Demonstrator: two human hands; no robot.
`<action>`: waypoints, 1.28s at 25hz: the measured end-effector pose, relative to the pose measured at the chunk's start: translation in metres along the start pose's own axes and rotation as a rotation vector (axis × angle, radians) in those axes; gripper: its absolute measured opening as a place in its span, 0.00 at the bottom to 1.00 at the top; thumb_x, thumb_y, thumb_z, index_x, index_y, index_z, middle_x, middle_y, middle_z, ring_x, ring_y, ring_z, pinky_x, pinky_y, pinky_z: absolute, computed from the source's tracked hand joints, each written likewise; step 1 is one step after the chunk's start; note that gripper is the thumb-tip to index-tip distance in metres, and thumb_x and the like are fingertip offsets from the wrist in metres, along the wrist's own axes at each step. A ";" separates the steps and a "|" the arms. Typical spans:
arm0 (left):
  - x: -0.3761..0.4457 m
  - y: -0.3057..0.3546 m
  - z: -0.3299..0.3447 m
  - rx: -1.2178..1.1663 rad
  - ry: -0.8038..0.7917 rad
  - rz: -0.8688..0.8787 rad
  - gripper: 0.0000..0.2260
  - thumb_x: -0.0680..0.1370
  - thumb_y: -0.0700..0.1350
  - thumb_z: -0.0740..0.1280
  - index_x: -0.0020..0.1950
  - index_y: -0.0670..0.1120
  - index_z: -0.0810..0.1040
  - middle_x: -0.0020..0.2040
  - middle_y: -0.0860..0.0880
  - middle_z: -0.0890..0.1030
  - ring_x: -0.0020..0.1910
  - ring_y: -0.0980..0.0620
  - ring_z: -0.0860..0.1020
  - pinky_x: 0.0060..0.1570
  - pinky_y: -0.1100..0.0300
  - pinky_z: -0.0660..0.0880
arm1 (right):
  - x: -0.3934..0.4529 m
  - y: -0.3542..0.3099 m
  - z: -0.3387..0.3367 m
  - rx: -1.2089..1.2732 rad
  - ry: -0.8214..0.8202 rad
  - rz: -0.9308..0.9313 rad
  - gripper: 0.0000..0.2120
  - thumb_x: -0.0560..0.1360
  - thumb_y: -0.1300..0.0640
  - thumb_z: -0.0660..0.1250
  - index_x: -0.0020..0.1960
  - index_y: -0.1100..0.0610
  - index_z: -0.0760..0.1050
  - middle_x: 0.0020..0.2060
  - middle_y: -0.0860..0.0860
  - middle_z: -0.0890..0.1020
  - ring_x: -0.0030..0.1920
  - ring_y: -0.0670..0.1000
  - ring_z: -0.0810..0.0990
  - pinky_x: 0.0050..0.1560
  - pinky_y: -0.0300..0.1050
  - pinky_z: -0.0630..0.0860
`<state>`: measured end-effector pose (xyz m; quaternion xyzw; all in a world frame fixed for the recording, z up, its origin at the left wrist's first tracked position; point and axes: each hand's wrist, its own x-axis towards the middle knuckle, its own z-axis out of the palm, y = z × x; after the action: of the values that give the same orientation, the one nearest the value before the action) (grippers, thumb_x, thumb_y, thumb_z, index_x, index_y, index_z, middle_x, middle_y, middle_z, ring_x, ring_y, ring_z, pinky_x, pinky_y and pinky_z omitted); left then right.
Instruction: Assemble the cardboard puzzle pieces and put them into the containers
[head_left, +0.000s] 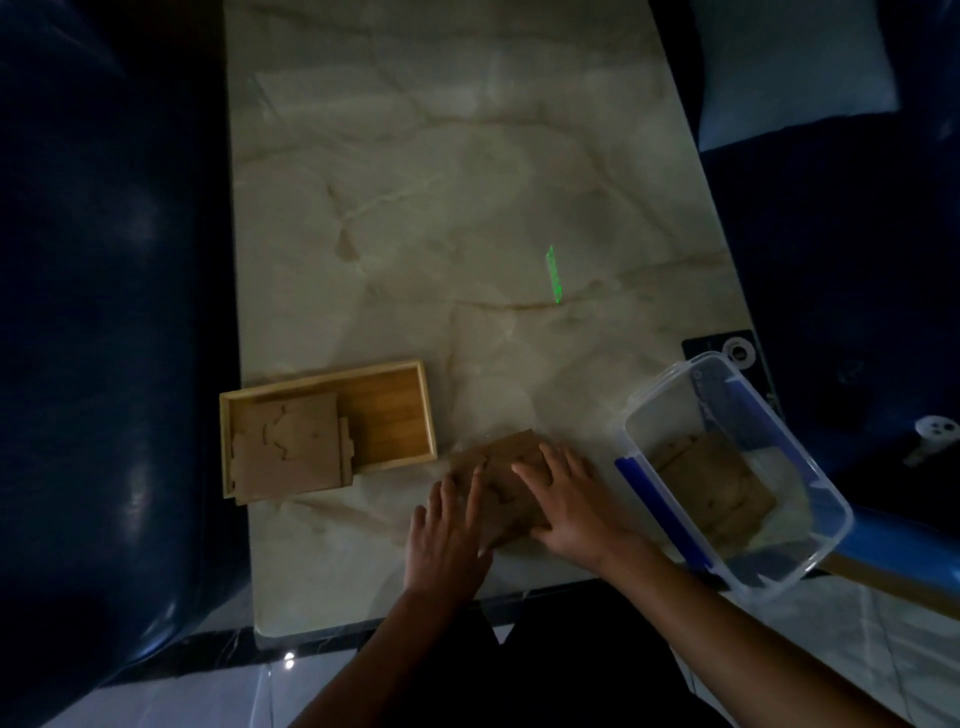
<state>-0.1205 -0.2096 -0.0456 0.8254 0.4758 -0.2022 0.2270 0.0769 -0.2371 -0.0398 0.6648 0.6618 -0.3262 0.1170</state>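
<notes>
A brown cardboard puzzle (501, 467) lies flat on the marble table near its front edge. My left hand (447, 535) rests on its near-left part, fingers spread. My right hand (566, 499) presses flat on its right half and hides much of it. To the left, a wooden tray (395, 410) holds an assembled cardboard puzzle (291, 447) that overhangs the tray's near rim. At the right, a clear plastic box (691, 384) with blue clips holds another cardboard puzzle (711, 483).
The marble table (441, 208) stretches away from me. A dark device (727, 353) sits at its right edge behind the plastic box. Dark blue sofas flank both sides, with a pale cushion (789, 67) at the top right. A green light streak (553, 273) marks the tabletop.
</notes>
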 end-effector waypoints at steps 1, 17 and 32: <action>0.002 0.000 -0.002 0.002 -0.002 0.015 0.47 0.74 0.61 0.66 0.78 0.51 0.36 0.78 0.37 0.53 0.76 0.39 0.55 0.72 0.47 0.63 | -0.002 0.000 0.001 -0.001 0.007 0.013 0.40 0.74 0.46 0.69 0.78 0.46 0.51 0.79 0.61 0.51 0.77 0.64 0.51 0.75 0.61 0.55; 0.014 -0.004 -0.013 0.086 -0.011 0.144 0.49 0.63 0.61 0.76 0.76 0.46 0.56 0.68 0.33 0.72 0.63 0.35 0.74 0.54 0.43 0.77 | -0.016 -0.003 0.013 0.057 0.043 0.115 0.43 0.73 0.45 0.71 0.79 0.45 0.49 0.78 0.60 0.52 0.77 0.63 0.53 0.73 0.58 0.59; -0.004 -0.005 0.011 -0.025 -0.029 0.124 0.42 0.78 0.56 0.65 0.79 0.51 0.38 0.76 0.41 0.32 0.78 0.41 0.40 0.77 0.43 0.50 | -0.042 -0.025 0.035 0.038 0.082 0.203 0.46 0.73 0.44 0.69 0.80 0.49 0.44 0.78 0.66 0.49 0.76 0.67 0.56 0.71 0.61 0.63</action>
<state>-0.1279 -0.2169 -0.0530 0.8473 0.4230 -0.1936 0.2562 0.0465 -0.2887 -0.0351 0.7431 0.5892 -0.2976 0.1096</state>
